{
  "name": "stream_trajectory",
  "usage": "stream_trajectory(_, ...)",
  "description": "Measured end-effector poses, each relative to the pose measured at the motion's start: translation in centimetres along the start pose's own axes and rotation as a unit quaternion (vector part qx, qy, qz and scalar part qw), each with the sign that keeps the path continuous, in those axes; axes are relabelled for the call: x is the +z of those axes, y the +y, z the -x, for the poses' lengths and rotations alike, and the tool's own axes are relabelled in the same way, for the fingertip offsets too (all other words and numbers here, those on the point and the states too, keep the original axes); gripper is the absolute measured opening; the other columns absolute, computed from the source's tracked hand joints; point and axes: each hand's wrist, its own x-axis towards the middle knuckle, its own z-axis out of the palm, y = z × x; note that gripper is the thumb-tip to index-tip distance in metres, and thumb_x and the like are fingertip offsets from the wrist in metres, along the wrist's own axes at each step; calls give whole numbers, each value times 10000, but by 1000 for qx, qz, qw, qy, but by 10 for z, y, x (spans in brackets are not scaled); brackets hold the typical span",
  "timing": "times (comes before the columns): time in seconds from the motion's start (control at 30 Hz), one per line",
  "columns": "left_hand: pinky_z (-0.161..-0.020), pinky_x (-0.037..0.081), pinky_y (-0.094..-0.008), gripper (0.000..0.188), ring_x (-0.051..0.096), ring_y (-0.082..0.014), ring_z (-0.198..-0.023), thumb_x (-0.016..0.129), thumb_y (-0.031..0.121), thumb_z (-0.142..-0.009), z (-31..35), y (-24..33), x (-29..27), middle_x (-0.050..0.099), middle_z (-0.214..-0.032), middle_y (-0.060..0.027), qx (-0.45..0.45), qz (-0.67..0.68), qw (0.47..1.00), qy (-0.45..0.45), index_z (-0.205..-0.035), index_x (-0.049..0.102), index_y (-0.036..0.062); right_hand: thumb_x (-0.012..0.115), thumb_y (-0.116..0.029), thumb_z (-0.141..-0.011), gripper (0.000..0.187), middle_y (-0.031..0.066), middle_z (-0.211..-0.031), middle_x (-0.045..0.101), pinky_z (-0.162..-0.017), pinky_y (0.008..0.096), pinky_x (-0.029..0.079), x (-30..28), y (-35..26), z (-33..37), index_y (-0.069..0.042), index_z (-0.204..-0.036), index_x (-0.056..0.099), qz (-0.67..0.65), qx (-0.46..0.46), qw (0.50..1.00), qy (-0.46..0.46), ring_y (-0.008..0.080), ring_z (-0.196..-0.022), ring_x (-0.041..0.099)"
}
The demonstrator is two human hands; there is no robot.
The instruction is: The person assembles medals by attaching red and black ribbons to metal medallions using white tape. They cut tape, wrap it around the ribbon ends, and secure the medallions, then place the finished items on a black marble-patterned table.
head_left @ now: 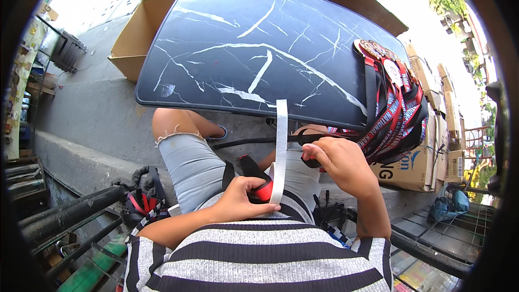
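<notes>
My left hand [244,199] is closed in front of my waist, with a looped red-and-black ribbon [263,190] between thumb and fingers. A white strip [281,140] stands up from the left thumb, its top end in front of the table's near edge. To the right, my right hand [346,165] is held in the air, thumb and fingers drawn together. Something dark shows at its fingertips, too hidden to name. Medals [377,50] lie heaped on the table's right corner, and their red, black and white ribbons [397,111] hang over the side.
Before my knees stands a dark table [216,70] with a white-veined top. An open cardboard box [141,27] is at its left, and stacked cartons [413,165] stand at the right. Metal railings [81,221] flank me. A black bag [146,184] sits by my left elbow.
</notes>
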Motion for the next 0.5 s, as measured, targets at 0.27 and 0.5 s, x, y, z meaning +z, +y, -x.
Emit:
stream_trajectory(0.27, -618, 444, -226, 274, 562, -33, -662, 848, 220, -761, 1, 0, 1, 654, -688, -15, -13, 24, 1000, 5, -792, 691, -3, 495, -344, -996, 389, 143, -796, 667, -699, 390, 467, 13, -5, -4, -55, -836, 703, -21, -35, 999, -5, 328, -773, 637)
stream_trajectory(0.5, -605, 440, -234, 277, 564, -45, -645, 846, 220, -757, 2, -1, 3, 648, -671, -37, 1, -6, 1000, 6, -784, 687, -5, 509, -355, -989, 378, 115, -846, 688, -696, 368, 474, 13, 4, 4, -54, -889, 715, -43, 36, 997, -50, 289, -775, 650)
